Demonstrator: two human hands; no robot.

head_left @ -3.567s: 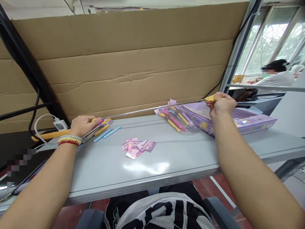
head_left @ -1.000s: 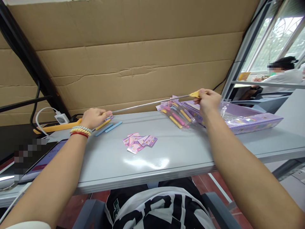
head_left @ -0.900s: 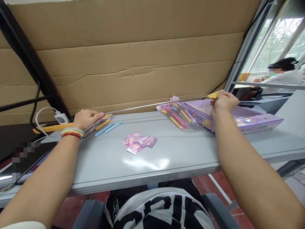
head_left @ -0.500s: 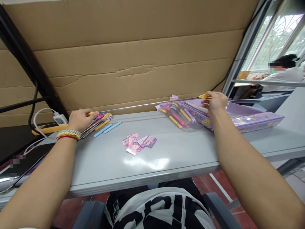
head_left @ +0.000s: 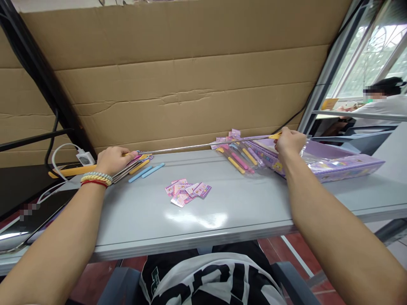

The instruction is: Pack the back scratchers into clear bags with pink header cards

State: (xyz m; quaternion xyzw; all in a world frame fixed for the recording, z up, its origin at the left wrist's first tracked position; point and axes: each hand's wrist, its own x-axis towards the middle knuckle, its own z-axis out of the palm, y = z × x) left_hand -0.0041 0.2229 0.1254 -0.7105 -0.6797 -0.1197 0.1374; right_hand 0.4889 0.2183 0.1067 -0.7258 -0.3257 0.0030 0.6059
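A thin silver telescopic rod (head_left: 190, 146) stretches above the back of the grey table between my two hands. My right hand (head_left: 290, 142) pinches its yellow, shaped end piece at the right. At the other end, the closed fingers of my left hand (head_left: 111, 161) grip its handle, most of which they hide. Below the left fingers lie several more silver rods with yellow handles (head_left: 139, 167) and pink and purple tips. Two light blue sticks (head_left: 153, 170) rest beside them. Small pink and purple cards (head_left: 187, 192) form a loose pile mid-table.
Similar coloured sticks in clear bags (head_left: 238, 156) lie against a purple open box (head_left: 346, 167) at the right. A white charger (head_left: 85, 158) with cable and a dark shiny device (head_left: 34, 216) sit at left. Cardboard (head_left: 190, 76) stands behind. Another person sits far right.
The view has shifted slightly. My right hand and the rod's yellow end have come down a little; both hands keep their hold, and the rod stays stretched between them.
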